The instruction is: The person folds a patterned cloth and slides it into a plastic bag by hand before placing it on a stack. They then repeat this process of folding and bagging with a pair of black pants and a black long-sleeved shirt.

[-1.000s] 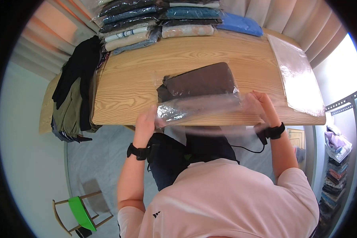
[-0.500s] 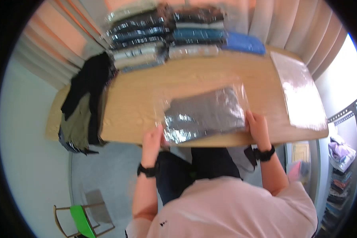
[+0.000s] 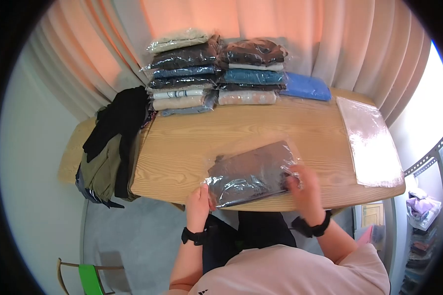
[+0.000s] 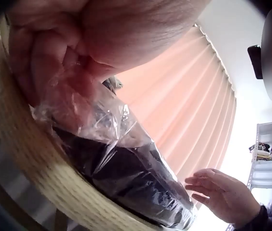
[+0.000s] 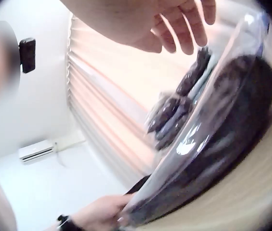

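Observation:
A folded dark grey-brown garment (image 3: pixel 261 164) lies inside a clear plastic bag (image 4: pixel 112 115) at the table's near edge. My left hand (image 3: pixel 199 205) pinches the bag's near left corner, where the film bunches between thumb and fingers in the left wrist view. At the right end of the bag is my right hand (image 3: pixel 306 192), blurred in the head view. Both wrist views show its fingers (image 5: pixel 193 29) fairly straight, above the bag and holding nothing.
Bagged folded clothes stand in two stacks (image 3: pixel 182 71) at the back, beside a blue bagged garment (image 3: pixel 307 87). Flat clear bags (image 3: pixel 371 142) lie at the table's right. Loose clothes (image 3: pixel 115 142) hang over its left end. A green-seated chair (image 3: pixel 89 279) stands on the floor.
The bag's near edge was raised in both hands and has come down over the garment. The right hand has let go of its side; the left keeps hold. The head view has tilted up.

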The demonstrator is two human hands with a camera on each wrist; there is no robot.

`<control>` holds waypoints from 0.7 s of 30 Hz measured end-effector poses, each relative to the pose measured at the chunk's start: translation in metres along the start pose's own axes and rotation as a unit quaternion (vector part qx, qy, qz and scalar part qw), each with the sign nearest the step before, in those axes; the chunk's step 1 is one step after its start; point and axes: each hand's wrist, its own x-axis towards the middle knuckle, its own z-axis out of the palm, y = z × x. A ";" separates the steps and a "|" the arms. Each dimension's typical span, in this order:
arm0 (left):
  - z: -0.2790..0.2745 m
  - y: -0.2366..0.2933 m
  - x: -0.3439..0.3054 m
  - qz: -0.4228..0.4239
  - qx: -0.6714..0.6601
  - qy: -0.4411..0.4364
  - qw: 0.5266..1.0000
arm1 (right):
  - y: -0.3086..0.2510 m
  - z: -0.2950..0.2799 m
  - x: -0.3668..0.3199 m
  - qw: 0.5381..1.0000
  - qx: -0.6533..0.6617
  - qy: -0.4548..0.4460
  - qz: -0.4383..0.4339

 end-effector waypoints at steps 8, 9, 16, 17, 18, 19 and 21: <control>-0.012 0.013 -0.002 -0.072 -0.017 -0.021 0.997 | -0.015 0.037 0.008 0.971 -0.152 -0.158 -0.093; -0.009 0.026 -0.009 0.132 0.147 0.089 0.976 | -0.015 0.036 0.010 0.969 -0.154 -0.168 -0.095; 0.041 0.070 0.005 0.413 0.429 -0.184 0.782 | 0.002 0.041 0.030 0.952 -0.176 -0.224 -0.111; 0.043 0.061 0.014 0.401 0.436 -0.189 0.783 | 0.004 0.043 0.029 0.952 -0.165 -0.233 -0.107; 0.045 0.053 0.023 0.411 0.468 -0.194 0.758 | 0.007 0.041 0.030 0.945 -0.205 -0.216 -0.140; 0.047 0.051 0.027 0.422 0.497 -0.200 0.732 | 0.008 0.041 0.031 0.934 -0.245 -0.197 -0.171; 0.048 0.045 0.030 0.403 0.501 -0.217 0.735 | 0.010 0.042 0.032 0.936 -0.234 -0.201 -0.171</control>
